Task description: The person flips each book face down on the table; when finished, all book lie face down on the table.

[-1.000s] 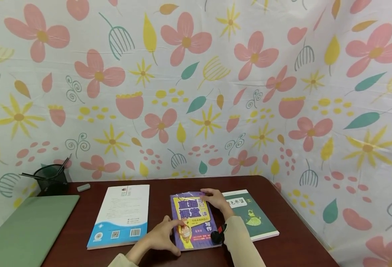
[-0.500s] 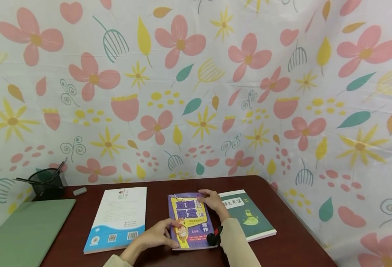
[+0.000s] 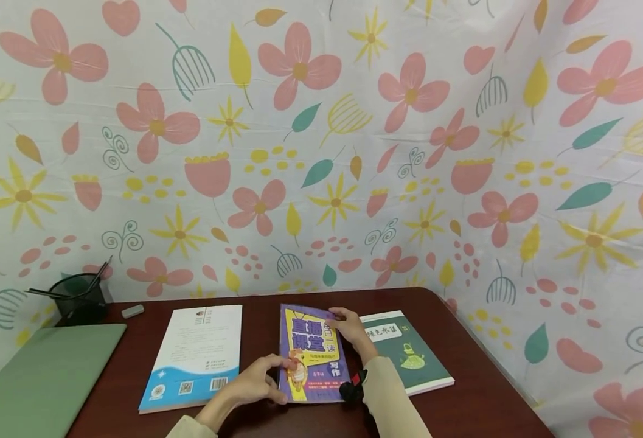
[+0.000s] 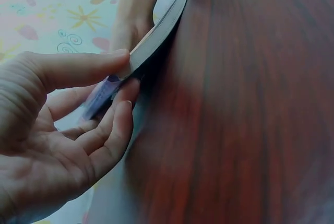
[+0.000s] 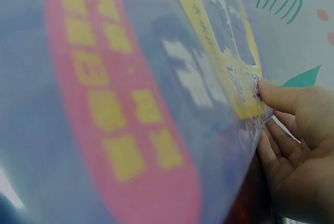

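Observation:
A purple and yellow book with large printed characters is held between both hands, its left side raised off the table in the left wrist view. My left hand pinches its lower left edge, thumb above and fingers below, with the page edges showing. At the upper right edge my right hand grips the cover, the thumb on top and the other fingers behind, as the right wrist view shows. A green book lies right of it, partly hidden by the right hand and sleeve.
A white and blue book lies left of the hands. Farther left are a green mat, a grey eraser and a black mesh pen holder. A floral curtain stands behind the dark red table.
The purple book has tilted, with its upper left corner higher and its lower edge turned slightly. Both hands keep their hold on it. The view has shifted a little.

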`<state>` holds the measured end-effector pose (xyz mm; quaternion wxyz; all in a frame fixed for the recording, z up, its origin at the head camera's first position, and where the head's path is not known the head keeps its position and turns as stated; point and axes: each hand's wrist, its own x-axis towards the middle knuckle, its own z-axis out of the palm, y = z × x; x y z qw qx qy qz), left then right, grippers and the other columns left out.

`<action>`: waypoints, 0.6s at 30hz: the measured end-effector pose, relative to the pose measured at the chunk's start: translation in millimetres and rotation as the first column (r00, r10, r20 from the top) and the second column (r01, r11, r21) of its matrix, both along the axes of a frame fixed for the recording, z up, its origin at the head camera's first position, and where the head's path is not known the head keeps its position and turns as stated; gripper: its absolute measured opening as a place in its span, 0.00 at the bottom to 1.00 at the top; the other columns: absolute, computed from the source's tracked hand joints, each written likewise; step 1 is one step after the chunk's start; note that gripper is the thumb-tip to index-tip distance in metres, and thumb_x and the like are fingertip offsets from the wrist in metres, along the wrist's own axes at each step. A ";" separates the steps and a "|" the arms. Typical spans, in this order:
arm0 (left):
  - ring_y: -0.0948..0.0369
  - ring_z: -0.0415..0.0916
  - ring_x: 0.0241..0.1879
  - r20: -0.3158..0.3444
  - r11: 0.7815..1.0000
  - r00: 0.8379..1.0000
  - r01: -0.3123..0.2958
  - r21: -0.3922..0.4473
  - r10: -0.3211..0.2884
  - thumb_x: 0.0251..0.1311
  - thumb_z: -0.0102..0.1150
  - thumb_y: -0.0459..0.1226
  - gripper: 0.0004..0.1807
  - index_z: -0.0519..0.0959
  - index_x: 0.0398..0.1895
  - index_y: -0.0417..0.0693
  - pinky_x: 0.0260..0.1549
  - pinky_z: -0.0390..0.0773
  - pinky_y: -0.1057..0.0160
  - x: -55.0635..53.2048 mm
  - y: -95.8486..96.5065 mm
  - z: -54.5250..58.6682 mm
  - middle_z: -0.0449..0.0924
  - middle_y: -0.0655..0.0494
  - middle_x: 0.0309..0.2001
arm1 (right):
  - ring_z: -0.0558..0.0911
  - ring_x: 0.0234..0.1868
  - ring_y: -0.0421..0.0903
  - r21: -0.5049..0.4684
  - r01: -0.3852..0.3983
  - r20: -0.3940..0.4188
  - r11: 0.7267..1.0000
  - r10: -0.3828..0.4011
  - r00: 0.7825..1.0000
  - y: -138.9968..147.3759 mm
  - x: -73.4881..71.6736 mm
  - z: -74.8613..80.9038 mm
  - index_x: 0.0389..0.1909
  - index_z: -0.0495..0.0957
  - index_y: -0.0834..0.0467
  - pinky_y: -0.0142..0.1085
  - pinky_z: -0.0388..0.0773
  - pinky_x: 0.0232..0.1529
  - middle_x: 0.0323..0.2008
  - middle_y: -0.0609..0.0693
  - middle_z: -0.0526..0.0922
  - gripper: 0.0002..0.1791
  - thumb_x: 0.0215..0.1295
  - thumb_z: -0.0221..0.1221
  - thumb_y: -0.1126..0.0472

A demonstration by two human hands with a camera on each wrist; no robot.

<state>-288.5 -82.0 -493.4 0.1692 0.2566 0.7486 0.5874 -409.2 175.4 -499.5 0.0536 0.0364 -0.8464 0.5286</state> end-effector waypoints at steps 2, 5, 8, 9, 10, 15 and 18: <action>0.62 0.75 0.23 -0.021 1.000 1.000 0.000 0.006 0.000 0.46 0.69 0.23 0.26 0.78 0.53 0.33 0.23 0.78 0.69 -1.0 -2.2 0.7 0.69 0.40 0.55 | 0.77 0.57 0.59 -0.042 -0.004 0.001 0.999 0.004 1.000 -1.5 -1.3 0.2 0.59 0.75 0.64 0.47 0.79 0.54 0.58 0.64 0.77 0.22 0.64 0.62 0.62; 0.63 0.73 0.22 -0.058 1.000 0.998 0.009 0.016 -0.008 0.46 0.68 0.22 0.24 0.80 0.51 0.33 0.24 0.79 0.71 -2.1 -3.2 4.2 0.70 0.46 0.47 | 0.76 0.59 0.61 -0.095 0.001 0.011 0.995 0.000 1.000 -2.5 -3.2 1.6 0.59 0.74 0.64 0.49 0.78 0.57 0.60 0.65 0.75 0.23 0.64 0.62 0.62; 0.64 0.72 0.22 -0.073 1.000 0.997 0.008 0.021 -0.006 0.45 0.68 0.21 0.24 0.81 0.50 0.34 0.25 0.80 0.72 -1.7 -2.7 8.2 0.70 0.45 0.47 | 0.77 0.58 0.60 -0.140 0.022 0.040 0.990 -0.017 0.999 -2.3 -4.8 2.6 0.59 0.75 0.63 0.50 0.77 0.58 0.61 0.65 0.75 0.23 0.64 0.62 0.61; 0.64 0.72 0.22 -0.070 1.000 0.998 0.005 0.024 -0.003 0.45 0.68 0.21 0.24 0.80 0.51 0.34 0.25 0.79 0.71 -1.3 -2.6 8.8 0.71 0.43 0.48 | 0.78 0.57 0.58 -0.149 0.029 0.051 0.988 -0.022 0.998 -2.0 -5.0 2.9 0.59 0.75 0.63 0.49 0.77 0.58 0.61 0.65 0.75 0.23 0.63 0.63 0.61; 0.63 0.72 0.22 -0.064 1.000 0.998 0.003 0.028 -0.002 0.45 0.67 0.21 0.26 0.79 0.52 0.34 0.25 0.79 0.71 -0.7 -2.7 9.1 0.71 0.39 0.51 | 0.78 0.55 0.57 -0.162 0.036 0.063 0.986 -0.026 0.998 -1.8 -5.0 3.1 0.58 0.75 0.63 0.48 0.78 0.57 0.60 0.64 0.75 0.23 0.63 0.63 0.61; 0.61 0.76 0.24 -0.029 0.999 0.999 -0.023 0.043 0.025 0.45 0.67 0.21 0.43 0.65 0.69 0.40 0.24 0.78 0.69 0.5 -4.6 8.8 0.63 0.30 0.61 | 0.82 0.44 0.48 -0.211 0.070 0.094 0.975 -0.051 0.994 -1.5 -3.8 6.3 0.56 0.76 0.64 0.40 0.82 0.48 0.54 0.62 0.78 0.23 0.60 0.65 0.63; 0.59 0.79 0.25 -0.035 0.997 0.998 -0.045 0.061 0.047 0.44 0.67 0.20 0.56 0.50 0.77 0.48 0.27 0.81 0.67 -1.9 -7.0 9.7 0.66 0.30 0.58 | 0.82 0.40 0.45 -0.238 0.079 0.077 0.968 -0.062 0.995 -1.5 -6.1 11.6 0.54 0.78 0.63 0.37 0.83 0.44 0.51 0.61 0.80 0.22 0.59 0.66 0.64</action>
